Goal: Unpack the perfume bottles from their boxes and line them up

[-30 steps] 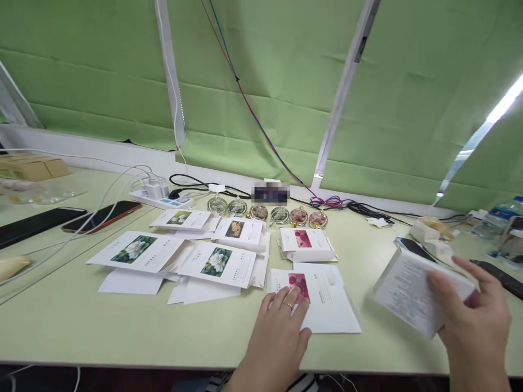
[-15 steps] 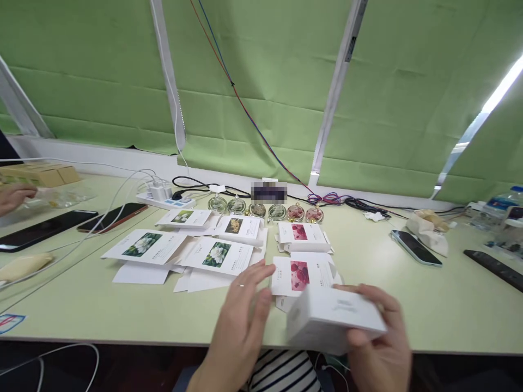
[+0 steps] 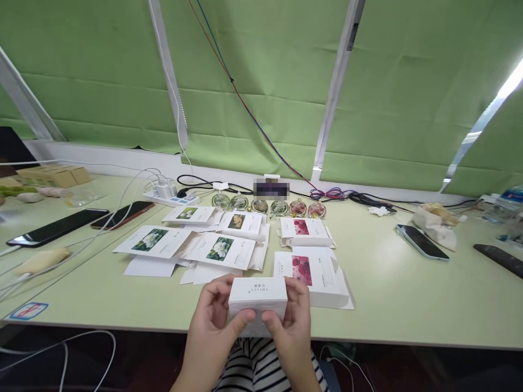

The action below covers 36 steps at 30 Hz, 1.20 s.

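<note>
Change: since half a second ago the white box (image 3: 257, 302) has come from the right side to the middle, at the near edge of the worktop (image 3: 392, 283), and the left hand has joined the right on it.
Left hand: the left hand (image 3: 212, 332) grips the box's left end, fingers curled over the top edge, thumb on the front face.
Right hand: the right hand (image 3: 292, 332) clasps the right end the same way, closed on the box.
White box: held level between both hands, small printed lettering on its upper face, too blurred to read.
Flat cartons: unfolded cartons with flower pictures lie just beyond; the red-flower carton (image 3: 308, 272) is nearest the box.
Round bottles: a row of round bottles (image 3: 280, 207) stands behind them, near the wall.
Phone: a phone (image 3: 421, 242) lies well apart to the right.
</note>
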Each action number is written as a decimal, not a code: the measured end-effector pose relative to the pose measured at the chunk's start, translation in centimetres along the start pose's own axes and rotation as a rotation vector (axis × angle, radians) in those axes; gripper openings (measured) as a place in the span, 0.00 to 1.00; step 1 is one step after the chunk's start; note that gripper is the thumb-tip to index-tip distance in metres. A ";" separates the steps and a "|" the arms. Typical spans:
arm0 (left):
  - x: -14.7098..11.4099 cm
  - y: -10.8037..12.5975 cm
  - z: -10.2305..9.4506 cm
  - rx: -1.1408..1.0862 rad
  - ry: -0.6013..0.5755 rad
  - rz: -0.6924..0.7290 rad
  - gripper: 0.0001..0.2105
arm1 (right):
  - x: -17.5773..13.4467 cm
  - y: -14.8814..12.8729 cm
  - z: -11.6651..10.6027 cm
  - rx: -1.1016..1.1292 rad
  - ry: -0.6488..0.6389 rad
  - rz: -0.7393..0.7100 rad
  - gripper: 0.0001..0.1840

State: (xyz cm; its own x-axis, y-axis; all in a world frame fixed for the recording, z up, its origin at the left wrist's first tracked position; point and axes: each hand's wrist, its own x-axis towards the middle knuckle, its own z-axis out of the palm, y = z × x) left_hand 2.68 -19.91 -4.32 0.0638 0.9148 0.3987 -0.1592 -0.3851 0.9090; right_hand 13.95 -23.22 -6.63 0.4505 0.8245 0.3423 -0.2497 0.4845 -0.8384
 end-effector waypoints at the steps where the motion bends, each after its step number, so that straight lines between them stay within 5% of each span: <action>1: 0.0 0.1 0.1 -0.027 0.004 -0.017 0.15 | 0.0 -0.2 0.1 0.004 0.000 0.015 0.29; 4: -0.2 0.4 0.5 0.019 0.009 0.045 0.13 | 0.1 -0.4 0.0 0.018 -0.017 0.014 0.28; 8: -0.5 1.0 0.1 0.403 -0.123 0.243 0.20 | 0.3 0.0 -0.5 0.002 -0.089 -0.032 0.26; 13: 1.0 4.0 -0.8 0.784 -0.328 0.248 0.17 | 0.2 0.2 -1.1 -0.045 -0.181 -0.090 0.24; 18: 1.8 6.6 -0.4 1.090 -0.394 0.396 0.12 | 0.2 0.4 -1.1 -0.067 -0.181 -0.115 0.23; 30: 1.3 7.4 0.9 1.105 -0.287 0.569 0.02 | 0.2 0.1 -1.1 -0.221 -0.173 -0.102 0.23; 36: -0.6 8.1 -0.7 1.049 -0.378 0.670 0.04 | 0.2 0.3 -1.2 -0.245 -0.161 -0.135 0.26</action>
State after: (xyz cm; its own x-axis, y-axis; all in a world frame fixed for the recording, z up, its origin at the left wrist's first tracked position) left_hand 0.69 -23.53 2.76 0.5717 0.4843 0.6623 0.5628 -0.8189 0.1130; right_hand 14.97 -23.26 -7.38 0.3192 0.8027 0.5037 0.0258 0.5239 -0.8514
